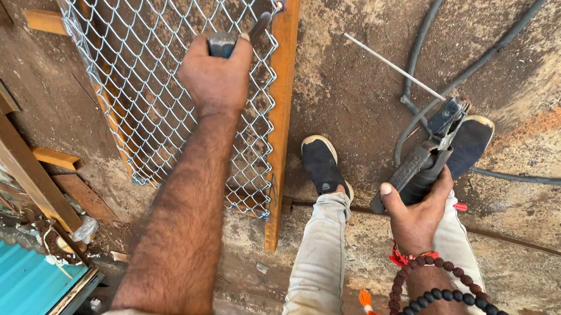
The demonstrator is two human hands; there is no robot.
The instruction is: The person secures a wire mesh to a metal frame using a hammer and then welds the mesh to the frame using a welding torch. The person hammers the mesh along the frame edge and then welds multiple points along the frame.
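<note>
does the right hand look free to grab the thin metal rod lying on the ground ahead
Probably not as things stand: the right hand is wrapped around a dark welding electrode holder, so its fingers are full, and the thin metal rod lies farther out, beyond the shoes.

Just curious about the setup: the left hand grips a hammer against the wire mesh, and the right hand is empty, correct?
Not quite. The left hand does grip the hammer on the wire mesh, but the head view shows the right hand holding a welding electrode holder.
</note>
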